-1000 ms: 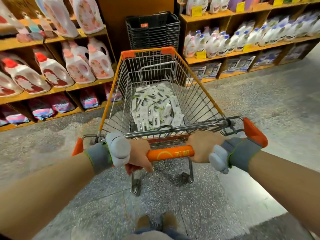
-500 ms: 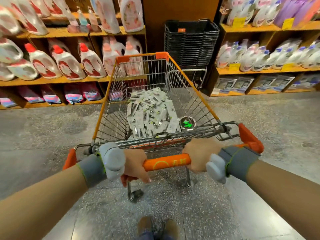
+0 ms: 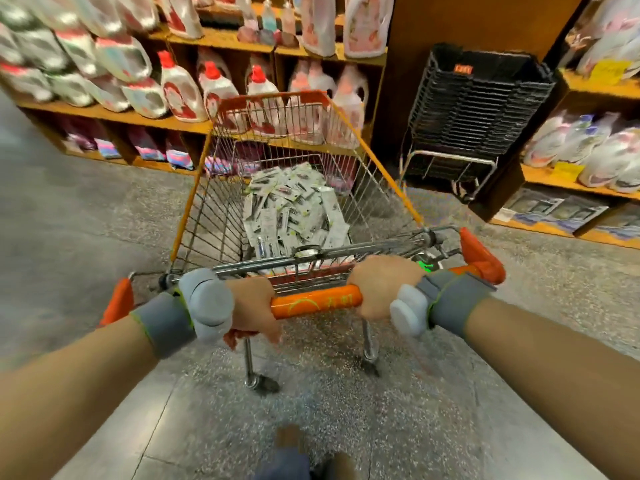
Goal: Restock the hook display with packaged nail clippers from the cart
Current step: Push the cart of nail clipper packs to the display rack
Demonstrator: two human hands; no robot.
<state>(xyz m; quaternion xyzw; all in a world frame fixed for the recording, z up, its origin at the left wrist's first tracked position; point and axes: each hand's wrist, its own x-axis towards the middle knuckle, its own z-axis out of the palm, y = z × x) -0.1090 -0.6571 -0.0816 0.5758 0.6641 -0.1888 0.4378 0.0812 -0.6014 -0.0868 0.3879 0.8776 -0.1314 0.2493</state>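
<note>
Hands, left (image 3: 251,308) and right (image 3: 379,285), grip cart handle (image 3: 317,301); shelves (image 3: 114,114) near ahead.

We have a single view, worn on the person's head, wide-angled and tipped forward and down. It looks along both forearms to the left hand (image 3: 251,306) and right hand (image 3: 379,285), which lie near the lens at the frame's middle, on the orange handle (image 3: 317,301) of the cart (image 3: 194,216). Beyond them we see into the cart's wire basket from above and behind. The floor (image 3: 86,209) fills the lower half, reaching the person's own shoes at the bottom edge. Farther ahead, the shelves (image 3: 114,114) and a stack of black baskets (image 3: 474,109) curve with the lens. The edges are blurred. No second view shares this scene.
</note>
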